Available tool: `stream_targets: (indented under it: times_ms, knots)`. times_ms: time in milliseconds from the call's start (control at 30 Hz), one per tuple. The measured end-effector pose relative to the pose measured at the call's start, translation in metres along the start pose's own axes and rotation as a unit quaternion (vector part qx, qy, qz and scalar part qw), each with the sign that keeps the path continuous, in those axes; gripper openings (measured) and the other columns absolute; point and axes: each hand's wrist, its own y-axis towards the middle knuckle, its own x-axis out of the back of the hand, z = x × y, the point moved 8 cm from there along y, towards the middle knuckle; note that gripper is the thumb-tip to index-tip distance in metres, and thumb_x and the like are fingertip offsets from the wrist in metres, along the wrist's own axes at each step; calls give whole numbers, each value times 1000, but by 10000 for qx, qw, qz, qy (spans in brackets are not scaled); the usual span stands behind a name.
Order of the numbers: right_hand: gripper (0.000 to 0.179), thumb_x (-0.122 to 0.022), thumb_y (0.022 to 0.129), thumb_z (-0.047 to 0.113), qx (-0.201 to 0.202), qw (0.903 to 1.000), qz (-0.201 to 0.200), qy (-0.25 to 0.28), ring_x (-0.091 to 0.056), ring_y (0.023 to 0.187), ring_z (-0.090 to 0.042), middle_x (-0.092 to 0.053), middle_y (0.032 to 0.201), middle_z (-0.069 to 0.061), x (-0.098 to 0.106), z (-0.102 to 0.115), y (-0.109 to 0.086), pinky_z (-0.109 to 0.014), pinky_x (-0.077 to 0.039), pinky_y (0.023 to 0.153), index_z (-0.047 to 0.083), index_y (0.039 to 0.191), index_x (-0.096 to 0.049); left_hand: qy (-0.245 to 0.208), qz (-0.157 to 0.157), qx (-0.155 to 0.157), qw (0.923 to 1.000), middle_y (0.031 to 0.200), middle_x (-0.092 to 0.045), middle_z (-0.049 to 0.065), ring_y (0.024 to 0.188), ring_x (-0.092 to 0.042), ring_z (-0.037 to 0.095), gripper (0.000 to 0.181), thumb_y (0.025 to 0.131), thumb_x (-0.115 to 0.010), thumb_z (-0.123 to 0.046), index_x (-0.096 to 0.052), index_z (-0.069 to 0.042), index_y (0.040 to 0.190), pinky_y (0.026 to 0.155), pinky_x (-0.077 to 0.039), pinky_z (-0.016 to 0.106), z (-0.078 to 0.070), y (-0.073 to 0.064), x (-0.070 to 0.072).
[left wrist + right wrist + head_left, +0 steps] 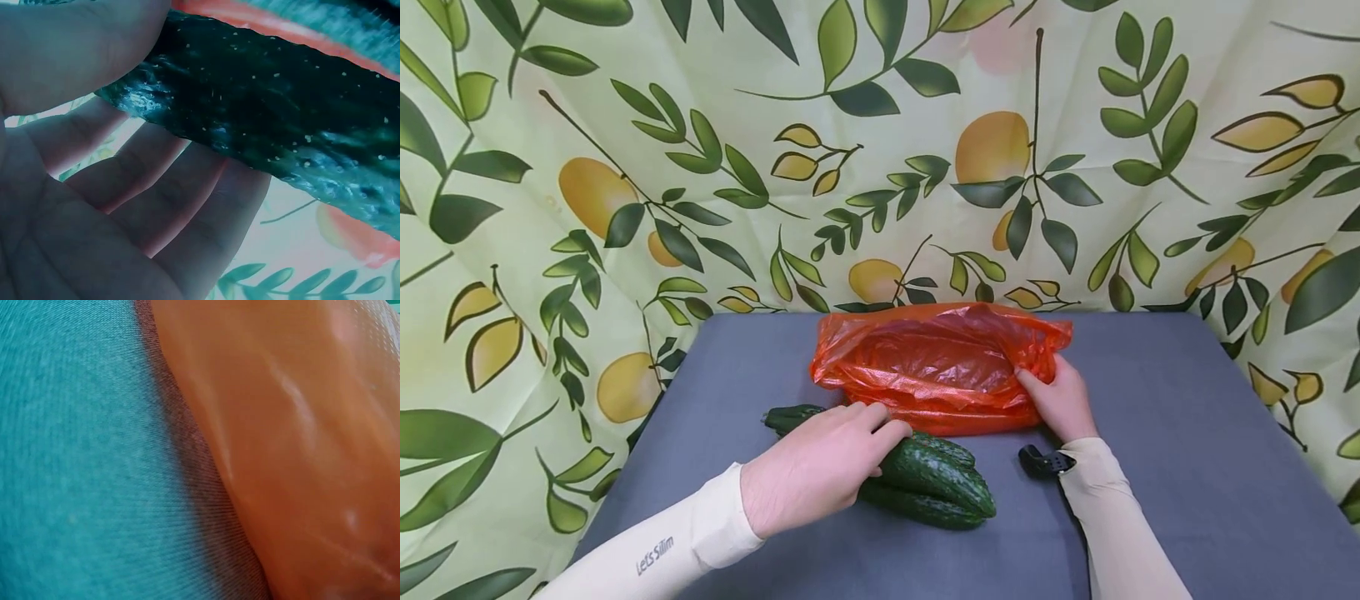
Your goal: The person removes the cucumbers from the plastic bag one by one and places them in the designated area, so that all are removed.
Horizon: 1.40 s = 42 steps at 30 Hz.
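Dark green, bumpy cucumbers [936, 479] lie side by side at the middle of the table, in front of a red plastic bag [925, 408]. My left hand [827, 462] reaches over them from the left and grips one. In the left wrist view its thumb lies on one side of that cucumber [250, 94] and the fingers [212, 212] on the other. The bag's wide mouth gapes toward me. My right hand [1066, 400] pinches the bag's right edge. The right wrist view shows the bag's orange-red film [300, 450] up close, the right fingers out of sight.
A grey cloth covers the table [1187, 467]. Behind and beside it hangs a curtain [895, 200] printed with leaves and fruit. A black wrist strap [1045, 461] is on the right wrist, over a pale sleeve [1112, 500].
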Motion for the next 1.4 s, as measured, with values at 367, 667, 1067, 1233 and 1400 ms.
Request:
stream_targets:
  times_ms: [367, 667, 1067, 1233, 1400]
  knots:
    - [61, -64, 107, 39, -51, 10000, 82, -7, -71, 111, -36, -66, 142, -27, 0, 3, 1, -15, -57, 85, 0, 153, -51, 110, 101, 149, 9998, 104, -64, -4, 88, -64, 14, 35, 96, -81, -17, -65, -19, 127, 83, -59, 32, -15, -28, -54]
    - [60, -64, 107, 39, -123, 9999, 19, -100, -70, 111, -35, -67, 140, -29, 14, 1, -1, -7, -47, 78, -1, 150, -52, 380, -208, 191, 9989, 98, -61, -3, 81, -57, 15, 24, 98, -78, -18, -64, -20, 117, 74, -52, 29, -32, -30, -78]
    - [61, -63, 107, 40, -163, 9998, 41, -118, -71, 106, -32, -67, 140, -27, 17, -5, -6, -6, -49, 77, 0, 152, -51, 602, -381, 375, 9968, 105, -62, -1, 91, -60, 19, 22, 96, -78, -20, -66, -20, 115, 83, -56, 35, -41, -37, -93]
    - [62, -63, 107, 40, -117, 9998, 11, -144, -70, 111, -36, -67, 142, -27, 19, -5, -5, -4, -47, 77, 0, 153, -51, 473, -450, 450, 9968, 106, -61, -1, 92, -60, 18, 26, 96, -80, -20, -65, -21, 118, 84, -58, 36, -41, -37, -96]
    - [63, -65, 106, 41, -87, 9998, 6, -184, -70, 110, -35, -67, 140, -28, 21, -6, -5, -4, -47, 78, 0, 152, -51, 261, -380, 536, 9975, 104, -60, -4, 90, -59, 16, 30, 95, -82, -21, -66, -21, 120, 79, -54, 32, -38, -35, -100]
